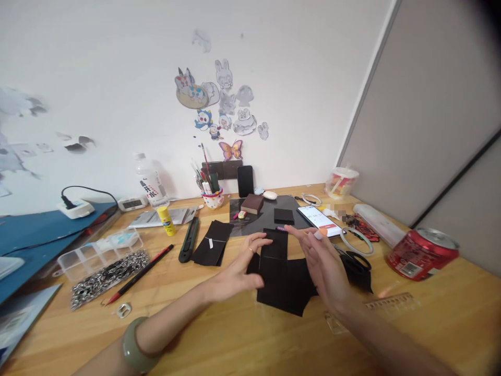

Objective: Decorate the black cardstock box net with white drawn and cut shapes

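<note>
The cross-shaped black paper cutout (277,279) lies mid-tabletop (195,334), long axis toward the far edge, between your hands. Your left hand (238,271), empty, spreads above its left flap; your right hand (329,266) adjoins an orange-tipped object (321,233), grip indeterminable.

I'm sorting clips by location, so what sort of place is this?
Probably a craft desk in a home or small room: a wooden tabletop with a glue stick, scissors and a cup of pens.
</note>
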### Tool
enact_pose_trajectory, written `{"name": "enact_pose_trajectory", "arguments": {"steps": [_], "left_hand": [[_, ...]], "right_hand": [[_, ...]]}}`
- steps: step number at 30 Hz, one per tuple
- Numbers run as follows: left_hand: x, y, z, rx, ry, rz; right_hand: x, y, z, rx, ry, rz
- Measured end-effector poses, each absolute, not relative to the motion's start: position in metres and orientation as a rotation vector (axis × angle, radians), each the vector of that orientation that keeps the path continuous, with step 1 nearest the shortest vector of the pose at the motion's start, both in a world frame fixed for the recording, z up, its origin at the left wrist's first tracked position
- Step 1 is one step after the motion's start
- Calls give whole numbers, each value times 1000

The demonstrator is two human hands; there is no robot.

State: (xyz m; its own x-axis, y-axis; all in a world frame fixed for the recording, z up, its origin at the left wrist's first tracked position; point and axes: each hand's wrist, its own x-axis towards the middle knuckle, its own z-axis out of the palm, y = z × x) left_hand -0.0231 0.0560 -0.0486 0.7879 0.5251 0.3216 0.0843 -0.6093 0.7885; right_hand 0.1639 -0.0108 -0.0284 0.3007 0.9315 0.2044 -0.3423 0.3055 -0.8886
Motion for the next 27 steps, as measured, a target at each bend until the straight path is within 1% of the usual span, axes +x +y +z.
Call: {"name": "enact_pose_trajectory", "arguments": {"steps": [5,7,11,14,20,22,25,27], "left_hand": [[-27,60,-42,2259,595,748],[-27,63,-40,2348,632,701],[-27,67,-41,2570,637,453],[-23,58,-44,2687,725,292],[-5,7,-36,2753,996,102],[0,-8,-25,2765,1046,-89],[1,-13,-9,2831,930,-347],[1,-8,-5,2897,804,-330]], "right_hand": [[168,-17,-32,-878,-918,1028],[170,-21,-31,-902,-930,1034],[174,-23,-30,-976,-893,1082],[175,-19,-31,-1048,-852,1122],[181,-8,-38,-1231,-916,1135],[182,-4,-42,-1267,-940,1163],[179,1,-51,-1306,-986,1182],[177,5,-57,-1325,-1011,1164]]}}
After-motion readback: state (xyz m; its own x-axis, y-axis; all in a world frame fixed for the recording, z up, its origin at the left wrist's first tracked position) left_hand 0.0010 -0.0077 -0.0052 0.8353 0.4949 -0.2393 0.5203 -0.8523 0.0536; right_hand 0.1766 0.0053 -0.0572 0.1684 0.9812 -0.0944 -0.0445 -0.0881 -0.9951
